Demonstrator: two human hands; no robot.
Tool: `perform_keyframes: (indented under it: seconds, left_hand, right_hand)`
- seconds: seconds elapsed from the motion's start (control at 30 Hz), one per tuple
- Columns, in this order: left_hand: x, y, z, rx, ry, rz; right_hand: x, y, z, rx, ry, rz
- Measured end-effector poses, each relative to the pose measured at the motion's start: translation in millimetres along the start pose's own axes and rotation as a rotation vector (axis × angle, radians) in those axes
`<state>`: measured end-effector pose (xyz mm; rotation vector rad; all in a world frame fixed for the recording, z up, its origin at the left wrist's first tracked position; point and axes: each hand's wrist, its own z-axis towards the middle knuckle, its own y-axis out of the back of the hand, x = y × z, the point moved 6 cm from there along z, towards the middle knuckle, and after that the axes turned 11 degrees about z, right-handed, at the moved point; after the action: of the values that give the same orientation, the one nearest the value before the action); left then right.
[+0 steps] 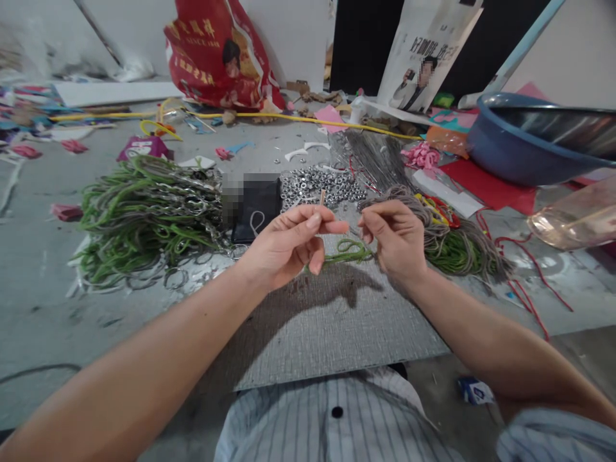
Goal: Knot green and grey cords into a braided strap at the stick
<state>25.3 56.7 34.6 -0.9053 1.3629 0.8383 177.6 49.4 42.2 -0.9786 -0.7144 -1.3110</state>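
My left hand (pixel 296 240) pinches a cord between thumb and forefinger, and a short pale cord end (pixel 322 196) sticks up from the grip. A small grey cord loop (pixel 256 222) shows beside that hand, over a dark phone-like slab (pixel 260 202). My right hand (pixel 394 237) is closed at the fingertips a little to the right; whatever it pinches is too small to make out. Between and below the hands is a looped green cord (pixel 349 251). Behind them lies a spread of small metal rings or nuts (pixel 322 185).
Green and grey cords with metal chains (pixel 144 218) are heaped at left. More cord bundles (pixel 462 250) and red strings (pixel 529 256) lie at right, before a blue basin (pixel 510 141). A red bag (pixel 216 58) and a white paper bag (pixel 423 51) stand behind.
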Motion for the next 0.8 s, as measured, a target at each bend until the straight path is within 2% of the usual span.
perform_keyframes:
  seconds: [0.1, 0.23, 0.33, 0.47, 0.53, 0.67, 0.8]
  left_hand:
    - [2, 5.4, 3, -0.081, -0.028, 0.004]
    - [10, 7.3, 7, -0.098, -0.026, 0.002]
    - [11, 4.6, 7, -0.089, -0.047, 0.059]
    - [9, 0.1, 5, -0.063, -0.035, 0.334]
    - [8, -0.1, 5, -0.058, -0.037, 0.488]
    - [2, 1.8, 8, -0.069, -0.153, 0.636]
    - [6, -4.4, 12, 0.117, -0.175, 0.706]
  right_hand:
    - [2, -6, -7, 0.087, 0.116, -0.206]
    - [1, -19, -14, 0.313, 0.23, -0.387]
    - [-4, -25, -17, 0.438, 0.216, -0.453]
    - [-11, -29, -18, 0.531, 0.142, -0.52]
    - [-11, -28, -18, 0.517, 0.131, -0.508]
    - [-7, -21, -12, 0.363, 0.098, -0.417]
    - [-10, -16, -8, 0.297, 0.031, -0.289]
